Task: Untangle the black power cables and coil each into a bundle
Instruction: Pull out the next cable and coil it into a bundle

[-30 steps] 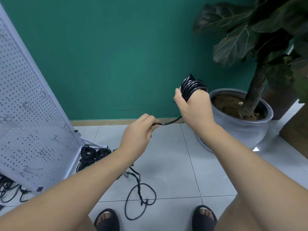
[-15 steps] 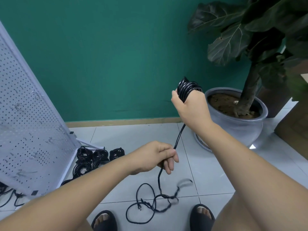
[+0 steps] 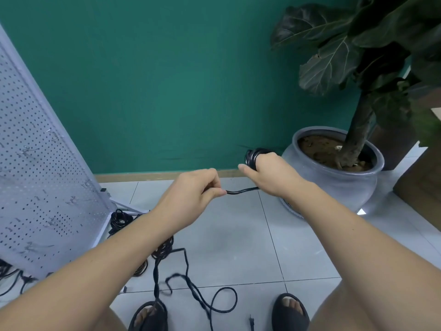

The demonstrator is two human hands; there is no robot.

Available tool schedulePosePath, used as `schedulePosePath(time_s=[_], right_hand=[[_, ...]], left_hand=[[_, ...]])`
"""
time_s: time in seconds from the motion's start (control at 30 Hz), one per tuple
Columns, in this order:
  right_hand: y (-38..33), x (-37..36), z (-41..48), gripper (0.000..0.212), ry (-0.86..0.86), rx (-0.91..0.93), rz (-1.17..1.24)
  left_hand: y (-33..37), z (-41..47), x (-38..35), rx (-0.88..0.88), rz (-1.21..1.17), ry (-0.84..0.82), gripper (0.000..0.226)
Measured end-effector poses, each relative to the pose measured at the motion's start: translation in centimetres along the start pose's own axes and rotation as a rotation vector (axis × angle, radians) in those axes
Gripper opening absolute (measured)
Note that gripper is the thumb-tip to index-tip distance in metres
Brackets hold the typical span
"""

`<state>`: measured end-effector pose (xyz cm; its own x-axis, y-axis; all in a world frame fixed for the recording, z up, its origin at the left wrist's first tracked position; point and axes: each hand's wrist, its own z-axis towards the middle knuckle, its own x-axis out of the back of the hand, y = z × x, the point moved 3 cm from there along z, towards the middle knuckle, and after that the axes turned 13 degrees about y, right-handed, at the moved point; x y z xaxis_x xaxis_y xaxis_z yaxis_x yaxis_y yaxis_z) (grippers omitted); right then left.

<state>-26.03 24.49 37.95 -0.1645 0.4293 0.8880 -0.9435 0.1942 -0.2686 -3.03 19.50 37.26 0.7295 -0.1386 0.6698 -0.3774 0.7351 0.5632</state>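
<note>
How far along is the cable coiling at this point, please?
Done: several coiled bundles lie by the pegboard. In hand: the right hand grips a part-wound coil while the left hand pinches its feeding strand. Left: that cable's loose tail on the floor, plus tangled cables at the far left.

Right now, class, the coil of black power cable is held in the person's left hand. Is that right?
No. The head view shows the coil of black power cable held in the right hand; the left hand only pinches the strand leading to it.
</note>
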Motion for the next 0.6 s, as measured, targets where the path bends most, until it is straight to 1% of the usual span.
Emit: schedulePosePath(time_s=[0.07, 0.1, 0.17, 0.23, 0.33, 0.37, 0.43, 0.53, 0.6], right_hand=[[-0.7, -0.5, -0.6, 0.063, -0.070, -0.022, 0.018], [-1.0, -0.8, -1.0, 0.068, -0.118, -0.067, 0.076], [-1.7, -1.0, -1.8, 0.083, -0.246, -0.191, 0.261], [-2.8, -0.9, -2.7, 0.093, -0.394, -0.269, 0.437], [-4.6, -0.7, -3.9, 0.098, -0.599, -0.284, 0.724], [-5.2, -0.5, -4.3, 0.097, -0.650, -0.278, 0.808], [-6.1, 0.1, -4.7, 0.088, -0.700, -0.278, 0.956], [-7.3, 1.3, -4.9, 0.069, -0.670, -0.250, 1.124], [-7.7, 1.9, -4.9, 0.062, -0.610, -0.242, 1.203]], left_hand=[[-0.1, 0.5, 0.6, -0.059, 0.033, 0.022, 0.019], [-0.3, 0.7, 0.9, -0.065, 0.019, 0.039, 0.018], [-0.6, 1.1, 1.3, -0.040, -0.020, 0.081, 0.017], [-1.1, 1.6, 1.7, -0.015, -0.032, 0.119, 0.018], [-1.8, 2.0, 1.9, 0.003, -0.051, 0.145, 0.025], [-2.0, 2.1, 1.8, 0.010, -0.051, 0.145, 0.029], [-2.4, 2.2, 1.7, 0.029, -0.076, 0.136, 0.039], [-2.4, 2.3, 1.0, 0.066, -0.172, 0.112, 0.056], [-2.0, 2.1, 0.0, 0.131, -0.271, 0.082, 0.056]])
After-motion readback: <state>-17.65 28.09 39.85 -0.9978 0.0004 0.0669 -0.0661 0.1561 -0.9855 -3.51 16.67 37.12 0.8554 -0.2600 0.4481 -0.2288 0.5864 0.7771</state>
